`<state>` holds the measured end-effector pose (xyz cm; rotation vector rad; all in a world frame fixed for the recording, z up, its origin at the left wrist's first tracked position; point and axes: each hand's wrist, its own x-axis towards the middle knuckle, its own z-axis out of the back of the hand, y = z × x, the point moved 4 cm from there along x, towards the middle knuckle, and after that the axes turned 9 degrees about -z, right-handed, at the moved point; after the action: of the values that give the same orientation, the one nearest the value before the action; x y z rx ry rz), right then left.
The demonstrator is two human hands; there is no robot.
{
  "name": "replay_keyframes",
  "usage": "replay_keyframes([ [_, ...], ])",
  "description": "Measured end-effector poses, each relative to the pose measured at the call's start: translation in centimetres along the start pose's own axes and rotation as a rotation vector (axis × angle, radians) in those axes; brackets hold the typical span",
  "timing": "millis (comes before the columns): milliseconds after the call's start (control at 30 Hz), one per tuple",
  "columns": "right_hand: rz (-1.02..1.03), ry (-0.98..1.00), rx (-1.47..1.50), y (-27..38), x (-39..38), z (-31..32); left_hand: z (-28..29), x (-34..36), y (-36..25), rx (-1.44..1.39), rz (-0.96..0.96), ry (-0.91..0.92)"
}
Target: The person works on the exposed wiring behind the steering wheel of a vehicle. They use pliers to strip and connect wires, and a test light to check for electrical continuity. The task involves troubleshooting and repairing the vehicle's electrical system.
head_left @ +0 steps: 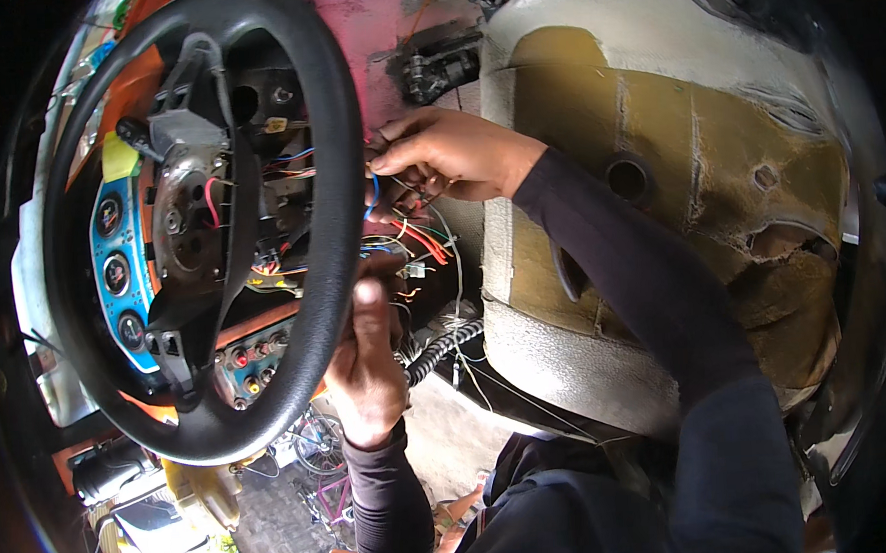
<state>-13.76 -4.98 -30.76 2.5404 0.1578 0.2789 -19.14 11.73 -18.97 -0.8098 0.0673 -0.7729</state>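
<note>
Between the steering wheel and seat: loose wires in a tangle. In the right hand: thin wires, pinched at the fingertips. Beside the wheel: left hand, fingers partly hidden, grip impossible to tell.

Down from the head peers the fisheye, close over left hand and right hand, wheel left, seat right!

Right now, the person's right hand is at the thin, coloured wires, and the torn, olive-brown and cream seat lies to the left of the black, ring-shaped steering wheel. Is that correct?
Not quite: the torn seat lies to the right of the steering wheel, as the head view shows. The rest stands: the right hand is at the wires.
</note>
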Motion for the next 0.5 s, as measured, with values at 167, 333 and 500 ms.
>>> replay_keyframes([
  [167, -0.005, -0.035, -0.022, 0.2, -0.1, 0.0, -1.1, 2.1, -0.3, 0.034, 0.015, 0.083],
  [333, -0.004, -0.031, 0.032, 0.0, 0.0, 0.1, -1.7, 3.4, 0.1, 0.007, 0.123, 0.111],
  [500, -0.008, -0.038, 0.048, -0.3, 0.5, 0.5, -1.7, 3.9, 0.0, 0.057, 0.056, 0.1],
])
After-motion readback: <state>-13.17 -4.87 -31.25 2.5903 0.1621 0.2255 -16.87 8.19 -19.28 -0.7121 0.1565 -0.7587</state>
